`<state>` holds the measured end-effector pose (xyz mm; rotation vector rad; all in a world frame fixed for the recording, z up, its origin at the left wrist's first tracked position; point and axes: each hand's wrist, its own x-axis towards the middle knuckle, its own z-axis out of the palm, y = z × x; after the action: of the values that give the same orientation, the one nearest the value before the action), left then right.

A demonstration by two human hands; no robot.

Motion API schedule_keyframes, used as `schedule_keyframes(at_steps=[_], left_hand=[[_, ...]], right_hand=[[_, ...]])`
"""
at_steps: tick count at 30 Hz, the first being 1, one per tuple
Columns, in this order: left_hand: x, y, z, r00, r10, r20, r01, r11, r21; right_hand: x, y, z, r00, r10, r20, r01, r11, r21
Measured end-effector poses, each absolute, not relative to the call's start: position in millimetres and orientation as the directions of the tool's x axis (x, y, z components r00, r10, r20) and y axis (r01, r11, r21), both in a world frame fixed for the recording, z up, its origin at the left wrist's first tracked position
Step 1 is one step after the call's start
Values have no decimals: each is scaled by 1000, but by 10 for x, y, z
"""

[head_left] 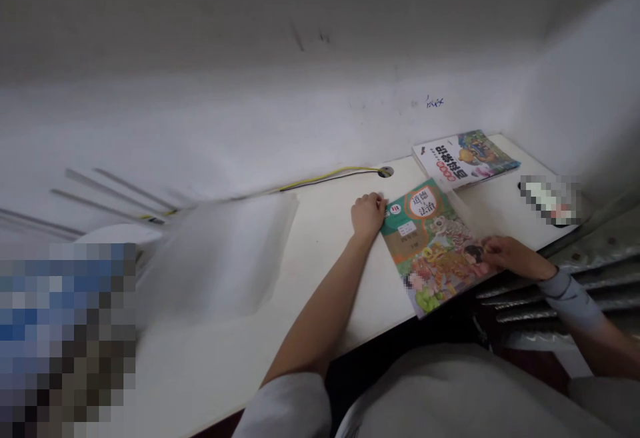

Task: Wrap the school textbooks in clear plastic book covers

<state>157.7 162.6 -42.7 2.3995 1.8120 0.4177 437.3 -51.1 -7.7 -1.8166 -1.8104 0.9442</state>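
The right hand [515, 257] is holding its fingers bunched at the right edge of the green-topped book [433, 241]; whether it is gripping, I cannot tell. The book is lying by the front edge of the worktop [320, 251]. Farther in, the left hand [369, 216] is resting curled at the book's upper left side, its hold unclear too. Worktop is stretching leftward to blurred translucent sheets [225, 265]; rightward, pixels are masking a dark-edged object [550, 201].

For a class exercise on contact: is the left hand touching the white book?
Apart. The head view shows a gap of tabletop between the left hand and the white book.
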Motion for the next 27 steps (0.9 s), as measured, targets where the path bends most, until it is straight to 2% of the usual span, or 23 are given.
schedule_keyframes(at_steps=[2,4,7,9,11,16,23,27], left_hand=[[1579,1626,-417,267,953,140,923,-295,246],[1589,1619,-394,295,948,120,916,-316,247],[1595,1575,-324,363,930,67,895,-367,252],[1553,1515,-261,403,915,11,885,-393,248],[1444,1433,-193,422,904,-64,887,-397,235],[1034,1244,-63,451,845,-286,886,-386,257],[1160,1327,-170,473,863,-178,837,-377,396],[1271,1315,-233,433,895,-105,841,-360,404]], right_hand=[[4431,-598,-190,154,987,-51,751,-150,-643],[4472,-674,-311,341,940,32,692,-228,-685],[4468,-780,-442,459,887,-44,422,-261,-868],[4427,-825,-484,456,886,-83,315,-248,-916],[4369,-828,-498,461,886,-44,378,-241,-894],[4187,-682,-485,376,922,93,686,-209,-697],[4046,-505,-540,282,939,197,769,-99,-632],[4078,-360,-581,260,933,247,829,-85,-553]])
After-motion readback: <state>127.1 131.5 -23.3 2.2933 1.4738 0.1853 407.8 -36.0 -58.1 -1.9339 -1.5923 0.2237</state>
